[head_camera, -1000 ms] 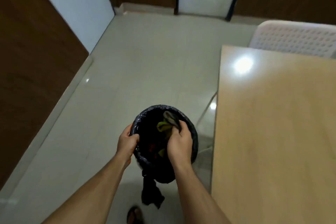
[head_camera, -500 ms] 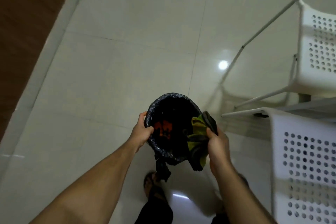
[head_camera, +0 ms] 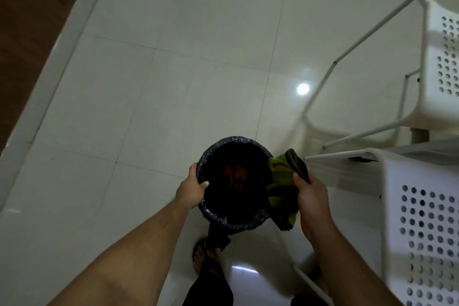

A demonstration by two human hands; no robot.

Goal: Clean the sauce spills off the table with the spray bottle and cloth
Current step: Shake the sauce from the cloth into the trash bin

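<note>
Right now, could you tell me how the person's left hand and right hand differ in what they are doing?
The left hand grips the rim of the black-lined round bin, thumb hooked inside; the right hand holds a crumpled green and dark cloth just outside that rim. The left hand steadies the bin; the right carries the cloth. Both are closed on something.

Seen from above, a left hand [head_camera: 190, 190] grips the rim of a black-lined bin [head_camera: 211, 216] while the right hand [head_camera: 311, 196] holds a green-and-dark cloth [head_camera: 282, 176] beside it, over pale floor tiles [head_camera: 173, 82] near white perforated chairs [head_camera: 422, 218].
</note>
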